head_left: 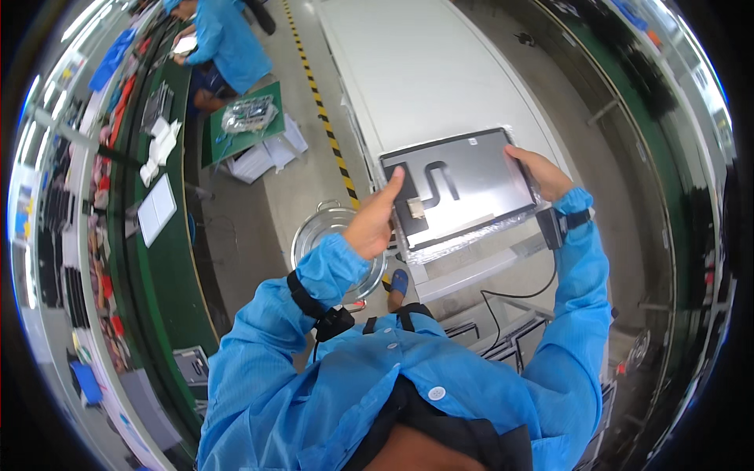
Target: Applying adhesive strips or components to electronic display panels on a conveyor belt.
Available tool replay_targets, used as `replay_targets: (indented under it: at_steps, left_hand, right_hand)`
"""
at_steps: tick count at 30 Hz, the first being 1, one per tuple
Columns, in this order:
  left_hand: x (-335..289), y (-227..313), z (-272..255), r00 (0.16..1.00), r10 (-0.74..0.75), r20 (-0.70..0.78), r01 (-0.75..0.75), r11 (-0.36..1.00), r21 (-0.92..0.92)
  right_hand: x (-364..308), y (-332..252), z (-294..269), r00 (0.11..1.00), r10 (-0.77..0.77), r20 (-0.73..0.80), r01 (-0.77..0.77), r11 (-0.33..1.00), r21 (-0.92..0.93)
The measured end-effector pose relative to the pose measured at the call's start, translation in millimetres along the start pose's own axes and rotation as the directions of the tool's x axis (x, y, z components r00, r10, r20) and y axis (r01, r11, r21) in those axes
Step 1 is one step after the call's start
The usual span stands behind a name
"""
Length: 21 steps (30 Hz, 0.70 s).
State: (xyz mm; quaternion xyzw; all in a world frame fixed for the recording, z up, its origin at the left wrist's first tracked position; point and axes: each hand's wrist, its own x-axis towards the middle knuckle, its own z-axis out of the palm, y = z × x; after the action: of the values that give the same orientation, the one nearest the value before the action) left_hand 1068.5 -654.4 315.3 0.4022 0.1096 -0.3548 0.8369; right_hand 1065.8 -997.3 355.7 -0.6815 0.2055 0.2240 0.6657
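Observation:
Between my two hands is a flat display panel [479, 177] with a grey metal back, a dark border and a dark curved strip on it. Clear plastic film [452, 248] shows along its near edge. My left hand [374, 218] grips the panel's left side, thumb on top and fingers hidden beneath. At the opposite side, my right hand [543, 171] holds the right edge, its thumb also on the upper face. The panel is over the near end of a long white table [416, 71]; whether it touches the top I cannot tell.
A round metal stool [314, 233] stands left of the table. Further left, a green workbench [177, 271] carries a white panel [157, 210]. A co-worker in blue [228, 43] sits at its far end, near a small green table [259, 118]. Framed panels [528, 343] stand low by my right side.

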Motion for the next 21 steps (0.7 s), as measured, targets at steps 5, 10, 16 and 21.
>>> replay_targets:
  at_steps: [5,10,16,21]
  left_hand:
    - [0,-12,-5,0.998,0.054,-0.029,-0.052,0.996,0.066]
    - [-34,-55,-91,0.824,0.482,-0.297,-0.246,0.778,0.579]
    - [-240,-40,-246,0.877,0.263,-0.403,-0.276,0.961,0.026]
    - [-466,-122,-372,0.518,0.458,-0.722,-0.533,0.833,0.147]
  right_hand:
    - [-9,-7,5,0.947,-0.23,-0.226,0.137,0.921,-0.364]
    - [-49,-25,68,0.668,-0.718,-0.195,0.455,0.601,-0.657]
    - [-116,-27,254,0.683,-0.696,0.22,0.726,0.681,-0.1]
    - [-111,48,453,0.662,-0.65,0.372,0.707,0.707,-0.022]
